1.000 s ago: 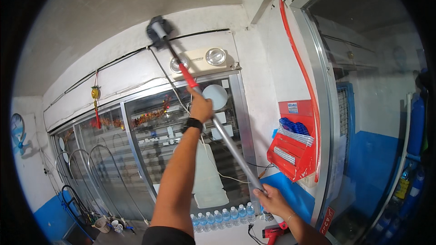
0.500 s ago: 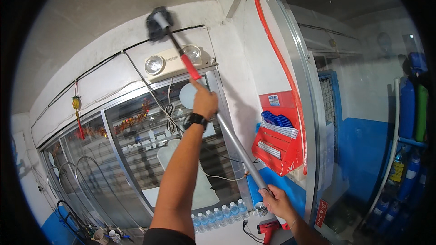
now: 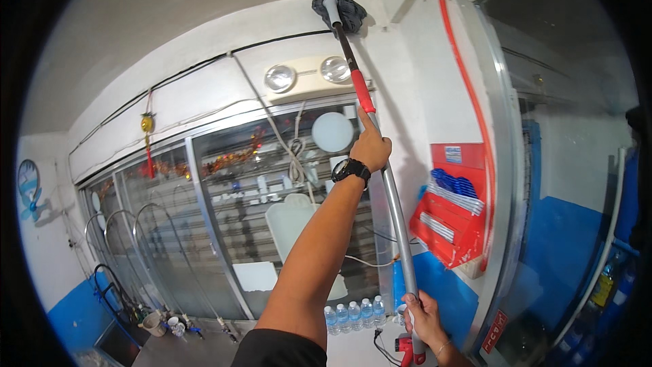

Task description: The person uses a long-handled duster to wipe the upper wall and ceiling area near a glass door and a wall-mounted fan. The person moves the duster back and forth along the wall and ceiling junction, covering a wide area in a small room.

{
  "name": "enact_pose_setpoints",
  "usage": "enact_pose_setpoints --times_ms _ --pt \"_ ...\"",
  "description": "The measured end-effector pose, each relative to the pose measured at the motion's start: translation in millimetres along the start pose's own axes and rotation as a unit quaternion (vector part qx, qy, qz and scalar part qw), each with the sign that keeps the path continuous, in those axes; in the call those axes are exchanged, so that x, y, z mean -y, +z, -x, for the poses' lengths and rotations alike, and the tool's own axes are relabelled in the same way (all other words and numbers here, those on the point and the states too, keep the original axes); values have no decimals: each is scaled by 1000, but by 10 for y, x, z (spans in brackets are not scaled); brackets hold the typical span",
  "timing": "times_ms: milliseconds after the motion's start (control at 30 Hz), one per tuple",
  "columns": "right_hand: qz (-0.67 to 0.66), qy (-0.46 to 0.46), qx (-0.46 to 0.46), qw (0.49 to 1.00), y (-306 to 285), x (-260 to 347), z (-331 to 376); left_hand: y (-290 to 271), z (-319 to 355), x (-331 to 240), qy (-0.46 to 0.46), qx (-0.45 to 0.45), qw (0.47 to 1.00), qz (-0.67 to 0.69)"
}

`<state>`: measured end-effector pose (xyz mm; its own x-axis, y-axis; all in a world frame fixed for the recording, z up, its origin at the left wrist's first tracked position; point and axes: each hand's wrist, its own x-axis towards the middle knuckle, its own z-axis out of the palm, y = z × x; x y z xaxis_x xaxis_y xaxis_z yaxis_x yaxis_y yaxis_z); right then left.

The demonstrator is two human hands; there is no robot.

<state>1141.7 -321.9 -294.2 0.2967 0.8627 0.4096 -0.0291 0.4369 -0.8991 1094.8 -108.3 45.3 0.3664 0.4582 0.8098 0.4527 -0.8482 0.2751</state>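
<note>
Both my hands grip a long-handled mop (image 3: 396, 217) with a silver pole, a red sleeve and a black upper section. My left hand (image 3: 371, 147), with a black watch at the wrist, is wrapped round the pole just below the red sleeve, one finger stretched up along it. Lower down, my right hand (image 3: 425, 321) closes on the pole near its bottom end. The dark grey cloth mop head (image 3: 349, 12) is up at the top of the white wall, close under the ceiling; whether it presses on the wall I cannot tell.
A twin-lamp emergency light (image 3: 307, 79) and black cable run below the mop head. A red wall rack (image 3: 454, 221) hangs at right beside an orange pipe (image 3: 468, 81) and glass door. Water bottles (image 3: 354, 316) and a red tool (image 3: 405, 348) sit below.
The mop head has shifted right along the top of the wall, past the emergency light towards the corner. My view has turned left, and both hands keep their hold on the pole.
</note>
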Motion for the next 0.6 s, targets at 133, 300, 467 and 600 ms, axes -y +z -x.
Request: enact_pose_setpoints --times_ms 133,300,467,600 --pt "14 3 41 999 319 -24 -136 -512 130 519 -25 -54 998 -4" --pt "41 13 81 996 935 -72 -394 -1329 244 1293 -44 -139 989 -26" --pt "88 -13 107 990 1720 -199 -627 -2020 501 2062 -54 -186 979 -57" --pt "90 -22 94 991 2085 -350 -730 -2273 582 2352 -71 -194 975 -80"
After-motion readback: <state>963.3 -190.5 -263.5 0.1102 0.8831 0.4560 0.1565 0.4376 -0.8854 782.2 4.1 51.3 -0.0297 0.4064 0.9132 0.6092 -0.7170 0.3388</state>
